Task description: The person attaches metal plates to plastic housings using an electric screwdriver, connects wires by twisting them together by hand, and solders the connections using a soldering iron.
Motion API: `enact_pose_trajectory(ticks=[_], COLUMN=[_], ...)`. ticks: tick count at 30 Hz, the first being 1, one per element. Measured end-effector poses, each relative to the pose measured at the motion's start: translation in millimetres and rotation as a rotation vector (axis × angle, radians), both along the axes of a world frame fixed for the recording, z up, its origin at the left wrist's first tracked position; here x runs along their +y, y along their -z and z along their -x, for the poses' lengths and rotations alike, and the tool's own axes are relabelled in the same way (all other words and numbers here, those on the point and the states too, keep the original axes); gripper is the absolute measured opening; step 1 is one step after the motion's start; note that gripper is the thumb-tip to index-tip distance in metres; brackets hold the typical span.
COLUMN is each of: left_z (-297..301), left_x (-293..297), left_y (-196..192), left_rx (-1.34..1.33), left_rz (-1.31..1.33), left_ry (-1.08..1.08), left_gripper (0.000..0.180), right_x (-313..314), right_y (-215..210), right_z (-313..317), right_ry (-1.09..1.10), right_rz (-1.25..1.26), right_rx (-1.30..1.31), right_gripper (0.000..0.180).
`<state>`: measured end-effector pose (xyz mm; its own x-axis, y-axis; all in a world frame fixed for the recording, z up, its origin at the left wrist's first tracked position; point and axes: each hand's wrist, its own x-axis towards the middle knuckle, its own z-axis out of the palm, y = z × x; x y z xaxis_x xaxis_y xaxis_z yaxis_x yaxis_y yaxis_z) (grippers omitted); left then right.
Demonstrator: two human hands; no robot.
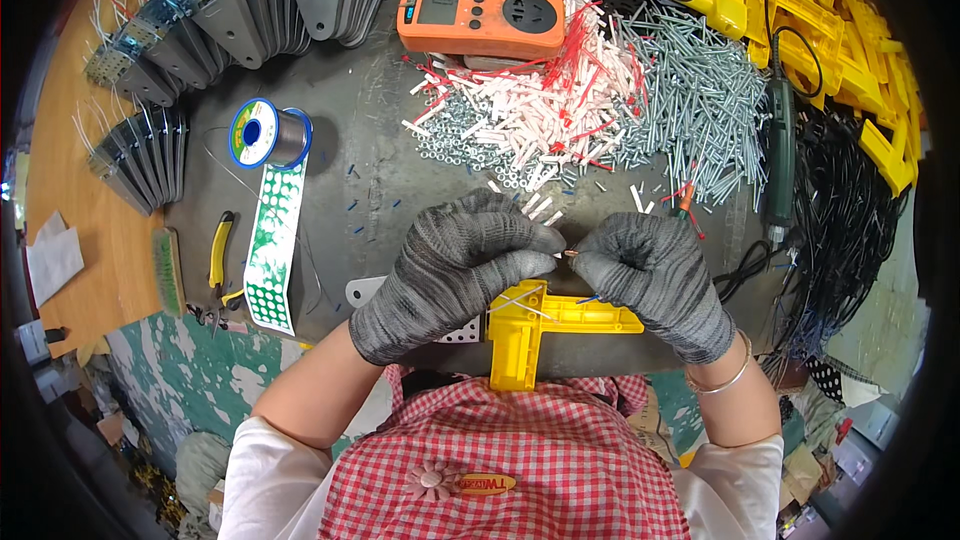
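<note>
My left hand and my right hand, both in grey knit gloves, meet fingertip to fingertip above the near edge of the bench. Between them shows a small copper-coloured tip, pinched by my right thumb and forefinger. My left thumb and forefinger are also pressed together, with a tiny pale bit at their tips that I cannot make out. Just below lies a yellow plastic housing with thin pale wires across it. Partly under my left hand is a grey metal plate with holes.
Beyond my hands are heaps of white sleeves, screws and nuts, and an orange multimeter. A solder spool, a sticker sheet and pliers lie left. Black cables and yellow housings fill the right.
</note>
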<state>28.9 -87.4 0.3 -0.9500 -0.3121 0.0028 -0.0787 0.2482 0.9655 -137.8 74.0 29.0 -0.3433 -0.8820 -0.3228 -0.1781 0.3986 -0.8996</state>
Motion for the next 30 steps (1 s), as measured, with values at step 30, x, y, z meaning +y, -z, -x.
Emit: enact_pose_trajectory(ticks=[30], left_z=[2.2], left_x=[2.0], left_y=[0.6], left_rx=[0.046], left_rz=[0.044], left_ry=[0.007], left_gripper=[0.018], right_x=[0.1], right_y=[2.7], right_z=[-6.3], right_ry=[0.005], right_rz=[0.03], right_rx=[0.049], right_gripper=[0.015])
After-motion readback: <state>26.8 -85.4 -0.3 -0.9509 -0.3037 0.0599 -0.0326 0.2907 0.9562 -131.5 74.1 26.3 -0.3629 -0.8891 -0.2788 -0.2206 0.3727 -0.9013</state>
